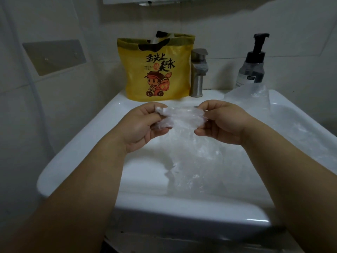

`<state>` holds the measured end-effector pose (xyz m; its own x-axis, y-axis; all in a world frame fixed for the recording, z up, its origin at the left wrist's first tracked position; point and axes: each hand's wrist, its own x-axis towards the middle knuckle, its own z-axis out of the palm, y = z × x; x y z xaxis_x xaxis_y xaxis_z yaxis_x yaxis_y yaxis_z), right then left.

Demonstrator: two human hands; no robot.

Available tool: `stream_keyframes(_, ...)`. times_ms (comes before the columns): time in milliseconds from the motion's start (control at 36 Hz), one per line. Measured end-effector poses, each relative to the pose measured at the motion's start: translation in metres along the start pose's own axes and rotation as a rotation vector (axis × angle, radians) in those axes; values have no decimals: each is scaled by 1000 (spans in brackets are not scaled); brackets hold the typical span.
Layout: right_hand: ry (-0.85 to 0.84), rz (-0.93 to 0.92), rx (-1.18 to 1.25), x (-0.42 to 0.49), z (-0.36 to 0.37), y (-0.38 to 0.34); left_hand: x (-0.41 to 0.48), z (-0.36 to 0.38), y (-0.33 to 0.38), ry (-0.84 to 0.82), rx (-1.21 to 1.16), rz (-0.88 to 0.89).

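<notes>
Two bare forearms reach in from the bottom edge, over the front rim of a white sink (191, 214). Above the basin, the left hand (142, 126) and the right hand (226, 123) hold a piece of crumpled clear plastic (182, 117) stretched between them. The left fingers (155, 116) are curled over the plastic's left end with the thumb below, clamped on a bunched fold. The right hand's fingers and thumb pinch the right end in the same way. The two hands are level and near each other, palms turned inward. The plastic is off the sink, held in the air over the middle of the basin. Its lower part hangs down, wrinkled and see-through, toward the basin floor; whether it touches the floor cannot be told. On the back ledge stands a yellow bag (156, 73) with black lettering and a cartoon figure, its top open, upright against the tiled wall. Just beside it on the right is a metal tap (197, 75). Farther right, well apart from the tap, stands a pump bottle (252, 68) with a black head. More crinkled film (253, 95) lies on the sink's right rim in front of that bottle. A grey plate (54, 55) is fixed to the left wall.
</notes>
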<state>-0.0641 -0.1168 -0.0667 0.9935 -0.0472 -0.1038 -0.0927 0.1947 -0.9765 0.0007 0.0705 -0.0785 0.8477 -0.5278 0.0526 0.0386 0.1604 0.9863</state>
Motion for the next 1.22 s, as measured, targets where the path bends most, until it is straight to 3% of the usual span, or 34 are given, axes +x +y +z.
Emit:
stream_keyframes(83,9,-16,39,-1,2,-1,1,1,-3,7,76,26)
stream_keyframes(250,-214,104,217,-6,2,-6,2,1,-5,77,169,91)
stream_keyframes(389,-36,62,75,-1,9,0,1,2,-3,77,155,80)
stream_keyframes(528,1,-37,-49,-1,8,3,-1,4,3,109,27,-9)
stream_keyframes(611,18,-69,-92,-2,12,4,0,5,0,197,217,5)
stream_keyframes(694,34,-82,-175,-2,13,4,-1,5,-5,169,371,71)
stream_keyframes(1028,124,-211,-599,2,8,8,0,2,-8,153,444,175)
stream_keyframes(1222,188,-357,-922,8,3,15,1,4,-13,248,752,374)
